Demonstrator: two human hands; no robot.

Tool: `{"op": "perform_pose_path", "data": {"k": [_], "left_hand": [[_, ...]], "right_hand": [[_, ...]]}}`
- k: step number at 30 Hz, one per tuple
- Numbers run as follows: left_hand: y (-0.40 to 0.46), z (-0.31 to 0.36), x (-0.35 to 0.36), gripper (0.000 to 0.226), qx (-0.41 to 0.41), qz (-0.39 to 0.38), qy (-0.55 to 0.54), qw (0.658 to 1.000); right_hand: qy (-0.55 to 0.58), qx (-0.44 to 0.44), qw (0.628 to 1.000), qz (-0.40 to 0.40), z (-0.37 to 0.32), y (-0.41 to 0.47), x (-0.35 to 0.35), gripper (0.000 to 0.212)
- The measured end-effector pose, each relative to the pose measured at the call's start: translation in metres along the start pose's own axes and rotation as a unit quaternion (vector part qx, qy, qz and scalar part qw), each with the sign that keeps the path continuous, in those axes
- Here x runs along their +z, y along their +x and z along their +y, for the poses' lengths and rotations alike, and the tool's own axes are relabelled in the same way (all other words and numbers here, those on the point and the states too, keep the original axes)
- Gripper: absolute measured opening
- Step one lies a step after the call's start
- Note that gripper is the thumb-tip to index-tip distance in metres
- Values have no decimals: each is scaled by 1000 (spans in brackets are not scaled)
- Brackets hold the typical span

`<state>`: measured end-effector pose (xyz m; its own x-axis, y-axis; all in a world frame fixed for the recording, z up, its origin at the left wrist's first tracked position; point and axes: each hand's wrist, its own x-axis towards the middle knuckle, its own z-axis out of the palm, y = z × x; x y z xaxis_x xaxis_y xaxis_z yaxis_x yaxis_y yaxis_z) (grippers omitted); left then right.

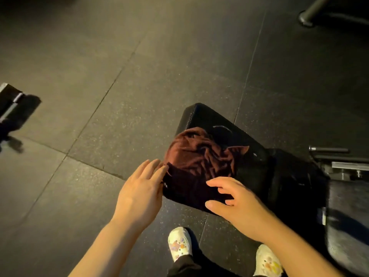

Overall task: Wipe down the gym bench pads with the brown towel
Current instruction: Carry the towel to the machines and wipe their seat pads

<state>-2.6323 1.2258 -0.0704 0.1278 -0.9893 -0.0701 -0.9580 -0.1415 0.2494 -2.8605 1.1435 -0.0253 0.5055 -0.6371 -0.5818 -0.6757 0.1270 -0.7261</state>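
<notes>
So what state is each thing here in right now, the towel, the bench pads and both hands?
brown towel: crumpled in a heap on the seat pad.
seat pad: partly covered by the towel.
second pad: bare.
left hand: open, fingertips at the towel's edge.
right hand: open, fingers spread over the towel.

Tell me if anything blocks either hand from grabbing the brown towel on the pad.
Nothing visible does. The brown towel lies bunched on the black bench pad. The left hand is at its left edge and the right hand at its near edge, fingers spread, neither gripping it yet.
</notes>
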Motion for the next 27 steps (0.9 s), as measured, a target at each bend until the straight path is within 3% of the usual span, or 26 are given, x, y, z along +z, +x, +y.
{"op": "perform_pose_path", "data": {"k": [3, 10, 19, 23, 27], "left_hand": [[-15, 16, 24, 52, -53, 2, -46, 998], [36, 64, 61, 64, -130, 27, -69, 989], [111, 35, 59, 66, -37, 12, -53, 998], [140, 32, 54, 65, -43, 12, -71, 996], [143, 33, 55, 63, -48, 19, -91, 995]], "right_hand": [[-38, 26, 998, 37, 7, 21, 19, 43], [-99, 59, 993, 13, 7, 59, 28, 58], [-92, 49, 992, 68, 1, 109, 17, 59], [-104, 66, 991, 46, -7, 127, -9, 57], [-90, 52, 991, 90, -13, 136, -4, 61]]}}
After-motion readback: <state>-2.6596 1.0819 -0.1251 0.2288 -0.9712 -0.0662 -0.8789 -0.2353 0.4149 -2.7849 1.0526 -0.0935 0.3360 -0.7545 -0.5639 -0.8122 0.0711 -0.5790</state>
